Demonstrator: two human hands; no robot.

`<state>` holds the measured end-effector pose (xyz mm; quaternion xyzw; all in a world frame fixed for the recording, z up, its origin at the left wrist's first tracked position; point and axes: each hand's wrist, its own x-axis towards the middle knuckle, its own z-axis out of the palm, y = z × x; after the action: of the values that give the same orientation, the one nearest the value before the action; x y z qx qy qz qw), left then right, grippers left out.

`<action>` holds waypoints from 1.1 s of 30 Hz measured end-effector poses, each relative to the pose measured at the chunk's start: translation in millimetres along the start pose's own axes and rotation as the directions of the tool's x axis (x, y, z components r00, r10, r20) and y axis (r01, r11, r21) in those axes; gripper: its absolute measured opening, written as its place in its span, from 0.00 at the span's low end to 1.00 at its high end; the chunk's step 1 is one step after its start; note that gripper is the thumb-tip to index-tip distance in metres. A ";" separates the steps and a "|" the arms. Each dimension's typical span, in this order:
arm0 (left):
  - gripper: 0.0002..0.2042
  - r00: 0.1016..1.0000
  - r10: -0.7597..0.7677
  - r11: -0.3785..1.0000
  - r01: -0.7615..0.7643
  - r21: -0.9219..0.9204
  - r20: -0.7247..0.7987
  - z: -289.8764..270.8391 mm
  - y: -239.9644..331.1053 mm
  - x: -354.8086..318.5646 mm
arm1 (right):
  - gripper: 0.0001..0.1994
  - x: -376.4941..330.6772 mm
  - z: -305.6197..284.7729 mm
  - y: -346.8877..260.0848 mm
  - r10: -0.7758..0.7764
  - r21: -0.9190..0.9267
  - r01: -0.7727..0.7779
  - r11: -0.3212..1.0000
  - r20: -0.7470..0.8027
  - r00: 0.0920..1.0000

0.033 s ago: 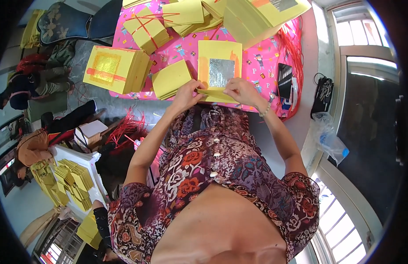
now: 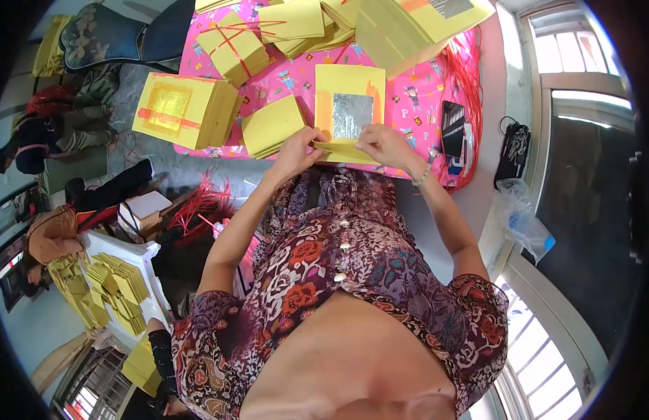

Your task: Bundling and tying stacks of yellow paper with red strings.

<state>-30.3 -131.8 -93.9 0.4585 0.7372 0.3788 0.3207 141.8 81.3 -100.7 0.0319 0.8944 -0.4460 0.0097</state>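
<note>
Both hands pinch the near edge of a yellow sheet w/ silver foil square (image 2: 349,115) on the pink tabletop (image 2: 415,105): left hand (image 2: 298,150) & right hand (image 2: 382,145) closed on it, unchanged from the same-instant frame.

No visible change — hands (image 2: 342,148) unmoved

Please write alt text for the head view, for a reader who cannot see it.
Both hands, left and right, pinch the near edge of a yellow paper sheet with a silver foil square on a pink table cover, among stacks of yellow paper.
</note>
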 end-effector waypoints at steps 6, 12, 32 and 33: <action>0.10 1.000 0.006 1.000 -0.007 -0.012 -0.003 -0.2 0.7 2.1 | 0.11 2.1 1.8 0.9 -0.023 0.029 0.024 0.999 -0.043 0.999; 0.10 1.000 0.001 1.000 -0.001 -0.006 0.007 -0.3 1.8 0.7 | 0.12 1.0 4.4 2.7 -0.033 0.028 0.035 0.999 -0.056 0.998; 0.10 1.000 0.023 1.000 -0.023 0.003 -0.011 1.2 0.9 1.0 | 0.12 0.6 5.7 -0.5 0.021 0.028 -0.019 0.999 -0.073 0.997; 0.11 1.000 0.016 1.000 -0.016 0.023 0.015 0.1 1.8 1.0 | 0.12 0.7 5.2 -1.0 0.006 -0.013 -0.007 1.000 -0.069 0.998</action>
<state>-29.8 -130.3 -92.5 0.4707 0.7355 0.3694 0.3178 141.0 76.6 -103.1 0.0500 0.8971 -0.4385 -0.0194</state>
